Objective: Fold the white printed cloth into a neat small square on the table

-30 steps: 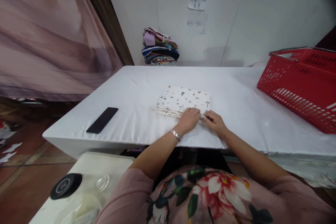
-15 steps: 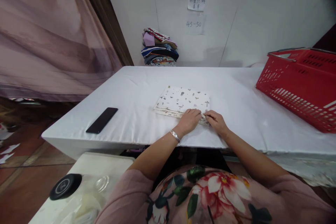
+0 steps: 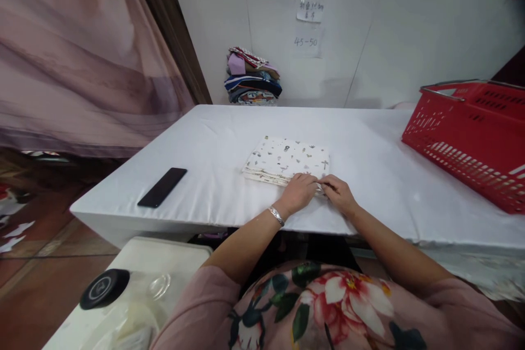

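Note:
A folded white cloth (image 3: 287, 156) with small printed figures lies on the white-covered table (image 3: 361, 136). Its layered edges face me. My left hand (image 3: 301, 190) rests at the cloth's near right part, with its fingers closed on the edge. At the near right corner, my right hand (image 3: 337, 191) pinches the layers between thumb and fingers. The two hands almost meet there, and they cover part of the corner.
A black phone (image 3: 162, 187) lies on the table's left part. On the right stands a red plastic basket (image 3: 471, 142). Folded fabrics (image 3: 253, 79) are stacked behind the table. A white surface at lower left holds a black round lid (image 3: 104, 289).
Both hands stay at the cloth's near right corner, with hardly any movement of the fingers. The whole view has shifted slightly.

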Demonstrator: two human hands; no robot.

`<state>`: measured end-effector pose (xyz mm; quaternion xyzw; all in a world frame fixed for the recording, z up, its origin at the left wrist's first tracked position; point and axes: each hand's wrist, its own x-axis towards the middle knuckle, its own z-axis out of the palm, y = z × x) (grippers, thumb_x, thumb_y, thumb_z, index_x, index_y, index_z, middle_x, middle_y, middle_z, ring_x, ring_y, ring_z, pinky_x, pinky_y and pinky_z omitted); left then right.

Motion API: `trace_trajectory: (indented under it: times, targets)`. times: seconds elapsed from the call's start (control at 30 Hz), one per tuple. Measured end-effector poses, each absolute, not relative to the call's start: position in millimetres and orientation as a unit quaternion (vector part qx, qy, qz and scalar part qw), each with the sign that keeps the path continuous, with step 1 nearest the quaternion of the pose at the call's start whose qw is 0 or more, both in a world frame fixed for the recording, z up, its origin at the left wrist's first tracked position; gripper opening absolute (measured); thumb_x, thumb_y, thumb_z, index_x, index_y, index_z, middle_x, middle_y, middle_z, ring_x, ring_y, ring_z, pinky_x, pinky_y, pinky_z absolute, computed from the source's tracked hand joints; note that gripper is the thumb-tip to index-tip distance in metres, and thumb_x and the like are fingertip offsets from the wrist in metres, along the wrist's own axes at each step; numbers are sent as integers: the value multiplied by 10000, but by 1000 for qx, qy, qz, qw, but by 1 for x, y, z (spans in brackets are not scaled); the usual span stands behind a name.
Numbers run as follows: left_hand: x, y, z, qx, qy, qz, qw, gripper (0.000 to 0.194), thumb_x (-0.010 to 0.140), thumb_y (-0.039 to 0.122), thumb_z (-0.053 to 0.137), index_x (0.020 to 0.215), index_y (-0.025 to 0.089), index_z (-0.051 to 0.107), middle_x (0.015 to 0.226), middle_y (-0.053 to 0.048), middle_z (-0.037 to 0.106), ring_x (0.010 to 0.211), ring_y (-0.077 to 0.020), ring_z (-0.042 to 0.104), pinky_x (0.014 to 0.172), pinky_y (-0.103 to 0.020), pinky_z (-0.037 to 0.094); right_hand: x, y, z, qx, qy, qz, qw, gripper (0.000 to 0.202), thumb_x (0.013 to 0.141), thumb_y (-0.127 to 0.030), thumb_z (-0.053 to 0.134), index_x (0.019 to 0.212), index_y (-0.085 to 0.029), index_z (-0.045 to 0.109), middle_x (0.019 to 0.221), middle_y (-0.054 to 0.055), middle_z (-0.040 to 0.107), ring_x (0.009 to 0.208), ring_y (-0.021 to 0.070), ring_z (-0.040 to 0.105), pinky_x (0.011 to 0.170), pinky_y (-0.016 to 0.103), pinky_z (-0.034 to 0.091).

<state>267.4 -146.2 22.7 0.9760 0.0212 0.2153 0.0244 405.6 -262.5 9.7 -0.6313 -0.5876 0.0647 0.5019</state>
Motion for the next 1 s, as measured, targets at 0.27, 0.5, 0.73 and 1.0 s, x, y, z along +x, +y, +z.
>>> trace_trajectory:
  times: [0.27,0.5,0.73,1.0]
  targets:
    - [273,-146,27,972,80,211,70,90,879,204,482,890,165,562,861,-38,621,853,-182,548,834,-330,386,405,-267,11,-620,-625,84,467,222,804,-272,570,1016,-210,595,845,33,550,693,153,506,580,277,416]
    - [273,-144,29,965,100,213,114,61,847,214,544,895,178,559,872,-28,639,838,-179,562,852,-332,388,402,-264,14,-646,-624,64,435,189,802,-288,574,974,-216,606,821,25,560,674,146,502,593,271,413]
    - [263,-140,26,964,104,219,110,91,883,258,508,923,195,561,904,-21,644,902,-178,564,860,-337,387,404,-265,10,-649,-616,65,442,142,807,-238,532,924,-213,609,803,28,565,674,150,495,603,284,410]
    - [206,-84,30,923,251,278,92,117,837,152,517,918,206,582,976,-28,649,978,-191,550,876,-359,386,404,-266,7,-646,-603,66,464,144,793,-219,536,918,-214,606,814,19,556,665,146,497,588,285,405]
